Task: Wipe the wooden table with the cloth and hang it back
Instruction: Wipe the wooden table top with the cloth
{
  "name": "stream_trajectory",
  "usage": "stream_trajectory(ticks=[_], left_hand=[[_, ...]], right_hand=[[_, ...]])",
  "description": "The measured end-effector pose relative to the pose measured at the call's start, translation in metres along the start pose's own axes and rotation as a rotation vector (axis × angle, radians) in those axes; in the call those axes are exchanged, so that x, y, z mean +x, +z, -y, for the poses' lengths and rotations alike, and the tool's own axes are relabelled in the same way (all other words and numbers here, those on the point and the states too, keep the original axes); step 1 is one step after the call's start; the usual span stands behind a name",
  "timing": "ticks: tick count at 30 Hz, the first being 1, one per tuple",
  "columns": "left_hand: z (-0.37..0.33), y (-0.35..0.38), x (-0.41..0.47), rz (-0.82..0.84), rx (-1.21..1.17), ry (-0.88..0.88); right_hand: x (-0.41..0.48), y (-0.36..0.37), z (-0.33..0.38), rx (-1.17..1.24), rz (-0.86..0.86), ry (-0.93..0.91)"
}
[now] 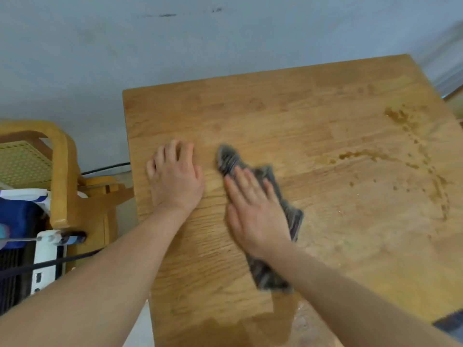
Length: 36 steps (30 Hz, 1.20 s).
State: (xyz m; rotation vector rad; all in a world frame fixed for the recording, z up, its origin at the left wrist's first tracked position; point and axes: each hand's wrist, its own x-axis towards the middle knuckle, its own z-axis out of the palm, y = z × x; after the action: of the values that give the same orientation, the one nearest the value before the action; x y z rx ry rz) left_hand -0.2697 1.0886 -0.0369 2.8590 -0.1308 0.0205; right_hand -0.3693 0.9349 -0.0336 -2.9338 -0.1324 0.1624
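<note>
A grey striped cloth point(229, 159) lies flat on the wooden table point(313, 126), stretched from the table's middle toward its near edge. My right hand point(253, 211) presses flat on the cloth with fingers spread, covering its middle. My left hand point(175, 179) rests palm down on the bare wood just left of the cloth, holding nothing. Wet brown streaks and droplets point(400, 156) mark the table's right side, and a darker damp patch point(250, 329) shows near the front edge.
A wooden chair point(62, 171) with a woven seat stands left of the table. Below it are a white appliance point(47, 261), blue fabric point(17, 216) and dark cables. A grey wall point(175, 46) runs behind the table. A dark object point(451, 321) sits at the lower right edge.
</note>
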Motion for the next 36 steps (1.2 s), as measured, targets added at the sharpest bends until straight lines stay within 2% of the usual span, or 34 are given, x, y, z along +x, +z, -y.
stream_trajectory(ticks=[4, 7, 9, 13, 14, 16, 19, 20, 23, 26, 28, 30, 33, 34, 36], left_hand=[[0.0, 0.0, 0.0, -0.045, -0.052, 0.005], [-0.001, -0.001, -0.002, -0.076, -0.089, 0.024], [0.0, -0.001, -0.001, -0.063, -0.066, 0.04], [-0.017, 0.003, -0.026, 0.059, 0.017, 0.038], [-0.027, 0.004, -0.04, 0.095, 0.029, 0.055], [-0.048, 0.005, -0.074, 0.16, 0.02, 0.117], [-0.072, 0.008, -0.11, 0.197, -0.016, 0.162], [-0.075, 0.011, -0.116, 0.197, -0.016, 0.161], [-0.08, 0.018, -0.121, 0.198, 0.004, 0.143], [-0.082, 0.017, -0.118, 0.187, 0.012, 0.132], [-0.083, 0.016, -0.12, 0.19, 0.007, 0.124], [-0.083, 0.016, -0.121, 0.166, -0.015, 0.119], [-0.08, 0.018, -0.121, 0.096, -0.039, 0.136], [-0.08, 0.019, -0.121, 0.081, -0.039, 0.15], [-0.08, 0.02, -0.121, 0.082, -0.033, 0.145]], right_hand=[[-0.076, 0.004, -0.016, -0.011, 0.063, -0.2], [-0.087, -0.002, -0.048, -0.021, 0.092, -0.266], [-0.067, -0.004, -0.056, -0.015, 0.076, -0.205], [0.005, -0.008, -0.041, 0.029, -0.057, 0.147], [0.012, -0.007, -0.035, 0.042, -0.067, 0.185], [-0.006, -0.005, -0.028, 0.054, -0.061, 0.142], [-0.081, -0.002, -0.046, 0.035, -0.036, 0.009], [-0.099, -0.003, -0.062, 0.035, -0.052, 0.042], [-0.112, -0.01, -0.105, 0.052, -0.1, 0.298], [-0.094, -0.003, -0.085, 0.033, -0.173, 0.472], [-0.091, 0.009, -0.045, 0.05, -0.18, 0.423], [-0.098, 0.017, -0.014, 0.066, -0.126, 0.227], [-0.12, 0.013, -0.034, 0.074, -0.104, 0.031], [-0.131, 0.01, -0.052, 0.07, -0.105, 0.045], [-0.15, 0.004, -0.094, 0.054, -0.144, 0.183]])
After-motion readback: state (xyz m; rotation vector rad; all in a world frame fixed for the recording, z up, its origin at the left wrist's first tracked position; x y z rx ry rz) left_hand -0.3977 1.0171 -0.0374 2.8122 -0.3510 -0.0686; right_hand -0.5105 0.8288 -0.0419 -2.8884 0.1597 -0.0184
